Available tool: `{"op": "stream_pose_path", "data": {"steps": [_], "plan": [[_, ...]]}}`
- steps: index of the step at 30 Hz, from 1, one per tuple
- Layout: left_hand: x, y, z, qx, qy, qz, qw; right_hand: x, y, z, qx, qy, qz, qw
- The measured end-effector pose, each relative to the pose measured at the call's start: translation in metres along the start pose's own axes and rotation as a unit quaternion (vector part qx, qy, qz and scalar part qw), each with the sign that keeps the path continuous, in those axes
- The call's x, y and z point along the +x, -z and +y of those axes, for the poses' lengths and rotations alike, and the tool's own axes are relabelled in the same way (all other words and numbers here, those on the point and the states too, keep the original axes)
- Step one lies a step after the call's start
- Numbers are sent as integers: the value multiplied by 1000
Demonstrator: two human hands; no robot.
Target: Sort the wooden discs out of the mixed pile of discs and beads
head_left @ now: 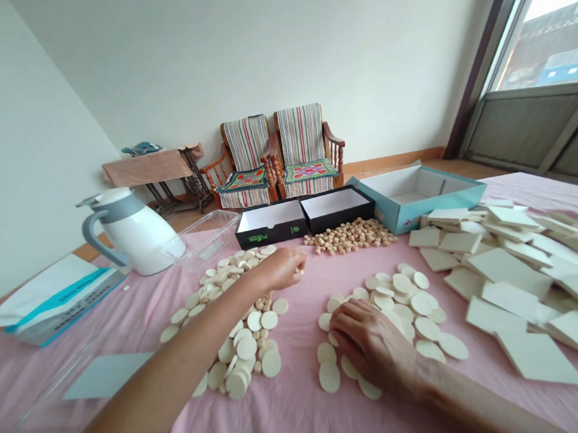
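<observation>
My left hand [286,268] is closed, with small wooden beads [302,271] showing at its fingertips. It hovers at the far right side of a pile of round wooden discs [246,347], where more beads lie mixed in. Beyond it, a heap of beads [353,235] spreads in front of two black boxes. My right hand [371,340] rests with curled fingers on the left part of a second pile of pale discs [402,284]. Its fingertips are hidden, so what they hold cannot be made out.
Square wooden pieces [509,279] are heaped at right. Two black open boxes [270,230] and a blue box [420,196] stand at the back. On the left are a white jug [143,238], a clear plastic tray [211,239] and a blue-and-white box [66,307]. Pink cloth [303,402] covers the surface.
</observation>
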State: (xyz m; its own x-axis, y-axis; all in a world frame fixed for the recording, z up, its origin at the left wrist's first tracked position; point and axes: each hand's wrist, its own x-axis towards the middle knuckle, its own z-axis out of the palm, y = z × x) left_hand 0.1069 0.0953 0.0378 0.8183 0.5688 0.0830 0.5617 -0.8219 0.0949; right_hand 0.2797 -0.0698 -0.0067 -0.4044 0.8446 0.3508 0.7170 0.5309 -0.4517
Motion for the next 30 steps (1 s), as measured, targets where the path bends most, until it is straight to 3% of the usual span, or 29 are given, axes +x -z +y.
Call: {"op": "stream_pose_path", "data": {"steps": [6,10,13,23,26,30], "plan": [[81,-7,8,-6,62,135,989,0,2,-1,0,-5,6,1000],[86,-4,9,-27,86,210,974,1,1,-1,1,-7,12,1000],[56,-1,9,-36,88,230,969,1,1,-1,-4,-7,13,1000],[-100,0,4,-76,132,256,954,-1,0,0,-1,-4,45,999],[-130,-6,4,-69,154,269,948,1,-1,-2,-3,-12,51,999],[-150,-11,5,-45,155,276,947,15,-1,-15,-3,-21,19,1000]]}}
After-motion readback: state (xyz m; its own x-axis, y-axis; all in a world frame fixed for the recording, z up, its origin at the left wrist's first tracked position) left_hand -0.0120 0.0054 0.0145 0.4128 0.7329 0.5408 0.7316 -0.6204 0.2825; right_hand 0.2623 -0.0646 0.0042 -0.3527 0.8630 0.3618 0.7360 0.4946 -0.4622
